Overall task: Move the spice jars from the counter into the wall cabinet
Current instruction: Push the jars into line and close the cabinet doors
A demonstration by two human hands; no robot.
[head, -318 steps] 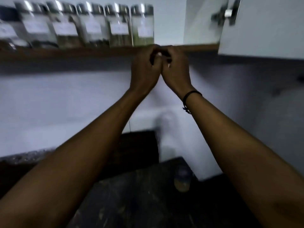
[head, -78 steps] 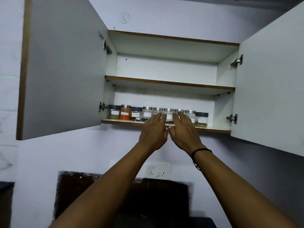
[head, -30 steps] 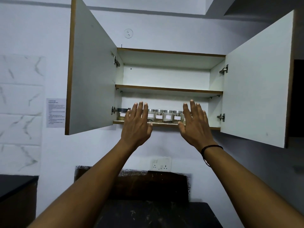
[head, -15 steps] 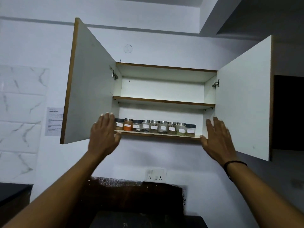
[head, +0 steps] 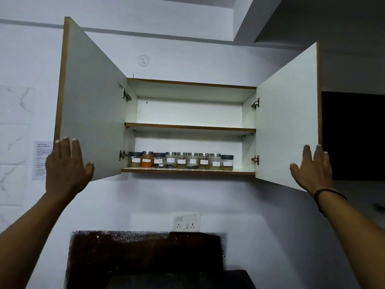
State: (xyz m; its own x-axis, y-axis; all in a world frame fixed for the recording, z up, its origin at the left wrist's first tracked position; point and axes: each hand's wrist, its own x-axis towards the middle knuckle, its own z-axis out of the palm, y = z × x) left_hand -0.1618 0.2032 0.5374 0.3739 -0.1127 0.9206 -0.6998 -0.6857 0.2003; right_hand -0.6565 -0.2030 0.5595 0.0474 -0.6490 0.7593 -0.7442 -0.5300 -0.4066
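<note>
Several spice jars [head: 181, 161] stand in a row on the bottom shelf of the open wall cabinet [head: 188, 126]; one holds orange powder [head: 147, 159]. My left hand [head: 66, 166] is spread flat at the lower outer edge of the left cabinet door [head: 93, 105]. At the lower outer edge of the right cabinet door [head: 287, 117] is my right hand [head: 312, 171], fingers apart, a black band on its wrist. Neither hand holds a jar.
The upper shelf [head: 189, 111] holds nothing. A wall socket [head: 186, 223] sits below the cabinet, above a dark backsplash panel [head: 145, 253]. A paper notice [head: 41, 159] hangs on the wall behind my left hand. A dark opening [head: 354, 134] lies to the right.
Both hands have moved apart, from in front of the jar row out to the outer edges of the two doors. The view has pulled back from the cabinet.
</note>
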